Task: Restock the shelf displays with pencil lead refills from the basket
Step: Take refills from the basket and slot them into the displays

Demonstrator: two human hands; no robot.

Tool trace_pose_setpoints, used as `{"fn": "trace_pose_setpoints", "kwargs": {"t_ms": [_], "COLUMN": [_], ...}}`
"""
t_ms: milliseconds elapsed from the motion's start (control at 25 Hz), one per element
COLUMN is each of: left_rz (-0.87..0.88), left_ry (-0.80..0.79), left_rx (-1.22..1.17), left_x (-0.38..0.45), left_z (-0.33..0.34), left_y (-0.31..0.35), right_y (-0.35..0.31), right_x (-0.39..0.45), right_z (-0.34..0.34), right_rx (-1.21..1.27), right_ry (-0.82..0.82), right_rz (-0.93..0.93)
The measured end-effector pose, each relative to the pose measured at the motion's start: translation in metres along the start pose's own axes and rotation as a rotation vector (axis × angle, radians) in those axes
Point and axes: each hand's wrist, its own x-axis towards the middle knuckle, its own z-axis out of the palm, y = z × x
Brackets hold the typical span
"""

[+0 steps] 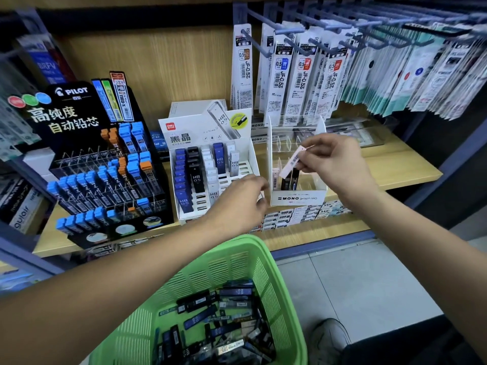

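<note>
While right hand (333, 160) pinches pink refill case (292, 162) over MONO display (297, 198), left hand (241, 201) hovers, fingers loosely curled.

MONO display (297, 198) open on top, clear dividers inside, few refills in front slots. Hanging refill packs (295, 75) crowd space above it. Deli display (210, 164) touching its left side. Bare shelf (395, 164) to its right.
</note>
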Motion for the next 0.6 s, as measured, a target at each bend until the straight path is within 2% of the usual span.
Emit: {"fn": "trace_pose_setpoints", "kwargs": {"t_ms": [80, 160, 320, 600], "left_rz": [0.119, 0.138, 0.099, 0.108], "left_ry": [-0.033, -0.099, -0.227, -0.234], "left_rx": [0.188, 0.298, 0.4, 0.355], "left_x": [-0.005, -0.008, -0.011, -0.009], "left_z": [0.002, 0.007, 0.019, 0.02], "left_y": [-0.002, -0.005, -0.018, -0.021], "right_y": [0.007, 0.014, 0.024, 0.037], "right_x": [-0.001, -0.007, -0.013, -0.012], "right_z": [0.004, 0.011, 0.024, 0.038], "right_rx": [-0.319, -0.458, -0.521, -0.623], "right_ry": [0.017, 0.006, -0.018, -0.057], "right_rz": [-0.159, -0.244, -0.303, -0.332]}}
